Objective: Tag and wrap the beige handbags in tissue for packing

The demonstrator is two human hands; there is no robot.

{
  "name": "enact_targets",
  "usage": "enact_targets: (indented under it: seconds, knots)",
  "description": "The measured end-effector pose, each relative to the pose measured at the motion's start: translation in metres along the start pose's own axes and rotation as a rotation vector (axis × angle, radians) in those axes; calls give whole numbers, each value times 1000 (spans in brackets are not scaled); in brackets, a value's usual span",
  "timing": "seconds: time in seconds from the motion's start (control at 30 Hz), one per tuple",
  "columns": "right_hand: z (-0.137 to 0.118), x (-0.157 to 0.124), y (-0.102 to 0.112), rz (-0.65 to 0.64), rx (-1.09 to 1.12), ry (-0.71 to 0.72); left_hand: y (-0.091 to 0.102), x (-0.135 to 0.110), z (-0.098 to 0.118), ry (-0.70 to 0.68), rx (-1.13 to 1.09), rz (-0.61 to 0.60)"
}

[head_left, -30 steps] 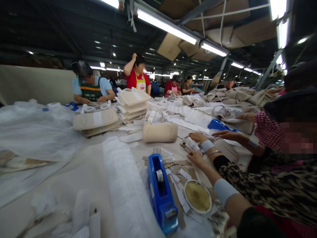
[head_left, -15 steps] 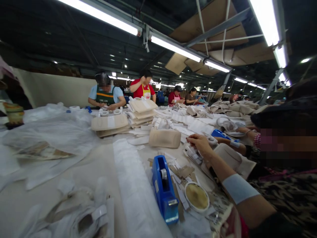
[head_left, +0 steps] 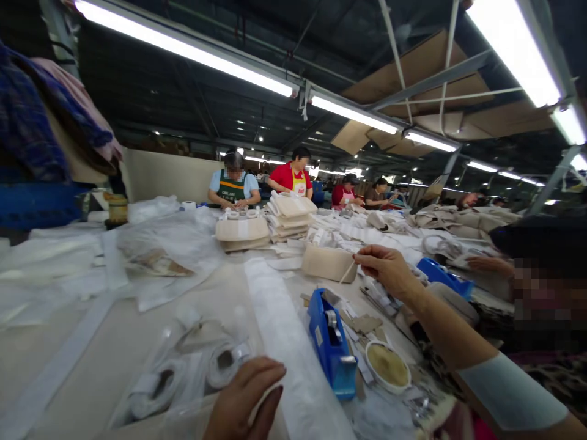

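Note:
My right hand [head_left: 385,269] reaches forward over the table, thumb and fingers pinched on a thin white strip [head_left: 347,271]. The strip hangs slanting in front of a beige padded piece [head_left: 323,263]. My left hand [head_left: 247,400] is low at the front, its fingers stretched out and the thumb apart, with nothing visible in it. Beside it lie rolled white straps [head_left: 158,388] in clear plastic. Between my hands stand a blue tape dispenser [head_left: 331,345] and a long white wrapped roll [head_left: 279,330]. A round tub [head_left: 387,365] of yellowish stuff is right of the dispenser.
Stacked beige pieces [head_left: 291,214] and clear plastic bags [head_left: 169,244] cover the far table. A second blue dispenser [head_left: 443,278] lies at right, near a co-worker's hand [head_left: 490,264]. Several people work across the table. A jar [head_left: 118,209] stands far left.
The view has swung left, so things sit further right. My left hand has come into view at the bottom. My right hand has lifted a thin white strip from the pile by the beige piece.

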State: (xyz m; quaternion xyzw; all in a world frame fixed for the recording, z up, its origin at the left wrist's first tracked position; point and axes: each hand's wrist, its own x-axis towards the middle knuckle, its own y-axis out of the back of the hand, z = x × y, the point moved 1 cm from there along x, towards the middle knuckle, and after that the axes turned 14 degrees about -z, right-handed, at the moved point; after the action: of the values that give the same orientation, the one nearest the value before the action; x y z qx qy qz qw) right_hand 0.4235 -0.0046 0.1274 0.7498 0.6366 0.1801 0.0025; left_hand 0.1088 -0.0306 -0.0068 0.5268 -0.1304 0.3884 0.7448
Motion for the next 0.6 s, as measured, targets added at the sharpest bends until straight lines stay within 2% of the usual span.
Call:
enact_targets:
  seconds: [0.17, 0.3, 0.43, 0.6]
  knots:
    - [-22, -15, -55, -158, 34, 21, 11, 30, 7, 290, -251, 46]
    - [-36, -27, -97, -321, 53, 60, 9, 34, 6, 471, -354, 43]
    - [-44, -35, -127, -433, 58, 62, 9, 26, 5, 476, -393, 17]
    - [-46, -38, -145, -512, 33, 72, 11, 17, 2, 469, -459, 65]
